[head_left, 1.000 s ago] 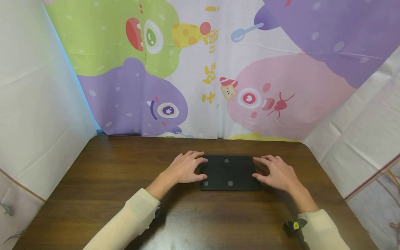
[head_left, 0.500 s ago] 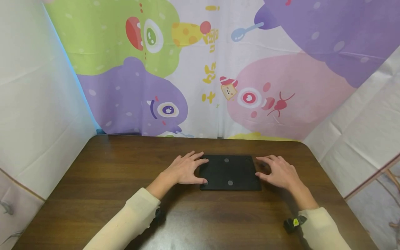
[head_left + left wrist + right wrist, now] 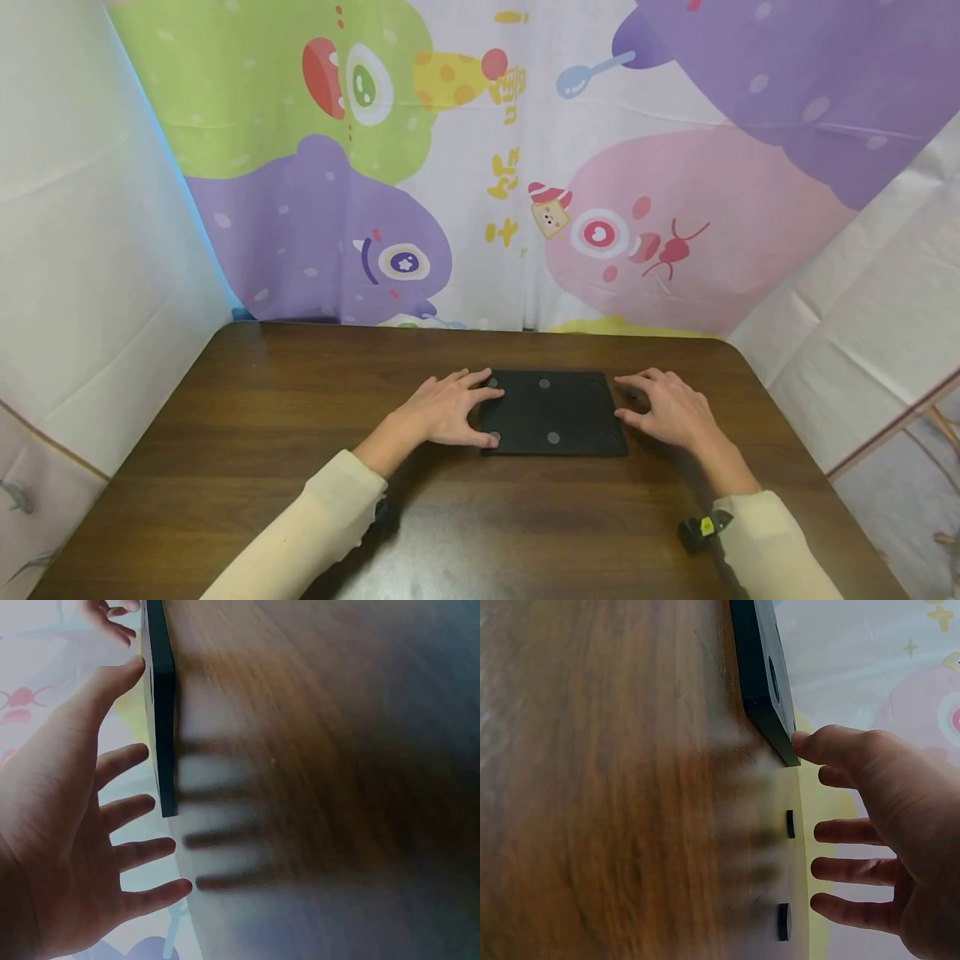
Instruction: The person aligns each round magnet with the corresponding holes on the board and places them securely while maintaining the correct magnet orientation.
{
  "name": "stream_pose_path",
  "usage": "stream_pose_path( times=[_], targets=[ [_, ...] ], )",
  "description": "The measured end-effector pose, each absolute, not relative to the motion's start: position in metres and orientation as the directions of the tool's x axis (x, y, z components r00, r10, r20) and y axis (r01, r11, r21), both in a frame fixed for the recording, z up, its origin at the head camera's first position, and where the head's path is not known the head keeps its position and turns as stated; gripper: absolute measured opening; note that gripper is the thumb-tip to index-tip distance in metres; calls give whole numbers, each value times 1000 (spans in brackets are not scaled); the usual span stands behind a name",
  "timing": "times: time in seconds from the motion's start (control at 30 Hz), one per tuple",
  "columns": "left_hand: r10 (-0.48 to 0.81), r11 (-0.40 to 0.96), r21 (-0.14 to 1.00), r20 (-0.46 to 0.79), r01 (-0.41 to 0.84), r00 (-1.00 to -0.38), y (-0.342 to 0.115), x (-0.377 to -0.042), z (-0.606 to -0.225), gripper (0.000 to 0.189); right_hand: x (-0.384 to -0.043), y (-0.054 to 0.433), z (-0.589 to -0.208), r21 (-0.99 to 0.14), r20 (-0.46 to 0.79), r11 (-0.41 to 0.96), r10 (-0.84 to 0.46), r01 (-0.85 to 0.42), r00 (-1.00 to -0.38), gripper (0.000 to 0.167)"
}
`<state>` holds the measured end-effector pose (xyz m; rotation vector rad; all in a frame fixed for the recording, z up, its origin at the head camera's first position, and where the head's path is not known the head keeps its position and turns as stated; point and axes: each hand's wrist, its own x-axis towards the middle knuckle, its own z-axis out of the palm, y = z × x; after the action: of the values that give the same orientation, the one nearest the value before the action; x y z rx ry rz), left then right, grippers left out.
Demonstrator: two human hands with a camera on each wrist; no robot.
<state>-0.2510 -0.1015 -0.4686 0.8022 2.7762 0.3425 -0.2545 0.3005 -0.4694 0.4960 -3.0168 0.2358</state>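
Observation:
A flat black rectangular board [image 3: 555, 412] with several round grey spots lies on the table. My left hand [image 3: 447, 410] reaches to its left edge with fingers spread, the thumb over the near corner and a fingertip over the far corner. At the opposite edge, my right hand [image 3: 675, 408] has thumb and index finger extended, the thumb tip right by the board's corner in the right wrist view. Beyond that corner sit two small black discs, one nearer the board [image 3: 790, 824] and another black disc [image 3: 784, 922], beside the right fingers. Neither hand grips anything.
The brown wooden table [image 3: 480, 517] has rounded far corners. A cartoon-printed curtain [image 3: 487, 275] hangs behind it, with white sheets at the left [image 3: 90, 208] and right. A small black device [image 3: 693, 533] is at the right wrist.
My right hand has shifted slightly right, off the board's edge, and a dark thing now shows under it. The left hand has moved slightly, uncovering a grey spot at the far left corner.

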Motion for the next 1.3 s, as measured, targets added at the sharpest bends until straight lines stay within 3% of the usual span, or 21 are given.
stream_pose_path(
  times=[0.37,1.3],
  targets=[
    [544,825,287,-172,486,-821,-100,-249,-466,85,-259,300,-470,-146,86,933,-318,-328,-944,61],
    [545,815,324,-146,480,-826,-98,-254,-467,85,-269,301,-465,-152,85,931,-321,-330,-943,34]
  ],
)
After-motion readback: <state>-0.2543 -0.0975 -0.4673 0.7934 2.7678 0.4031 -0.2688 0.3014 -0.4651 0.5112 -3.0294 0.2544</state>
